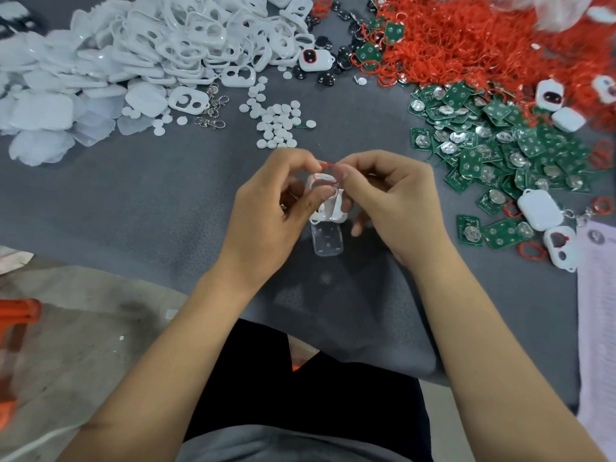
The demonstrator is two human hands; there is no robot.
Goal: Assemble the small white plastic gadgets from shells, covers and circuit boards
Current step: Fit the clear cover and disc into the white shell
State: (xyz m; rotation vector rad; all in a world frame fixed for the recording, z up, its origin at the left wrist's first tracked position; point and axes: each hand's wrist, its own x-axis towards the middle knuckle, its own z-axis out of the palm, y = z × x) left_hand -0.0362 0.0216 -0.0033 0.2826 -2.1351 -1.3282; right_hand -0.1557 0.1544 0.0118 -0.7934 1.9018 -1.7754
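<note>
My left hand [266, 205] and my right hand [390, 198] meet above the grey table [166, 195], both curled round a small white shell [328, 201]. A thin red ring [327, 165] sits at the shell's top opening, pinched between the fingertips of both hands. Under the hands a clear plastic cover [327, 241] lies flat on the table. White shells [186, 38] are heaped at the back left, red rings [483, 38] at the back right, and green circuit boards [493, 141] on the right.
Small white discs [276, 125] are scattered ahead of the hands, with metal clasps [213, 108] to their left. Black round parts [323, 45] lie between the heaps. Finished white gadgets [538, 210] and a printed sheet [596, 311] are on the right. An orange object [16, 315] stands low left.
</note>
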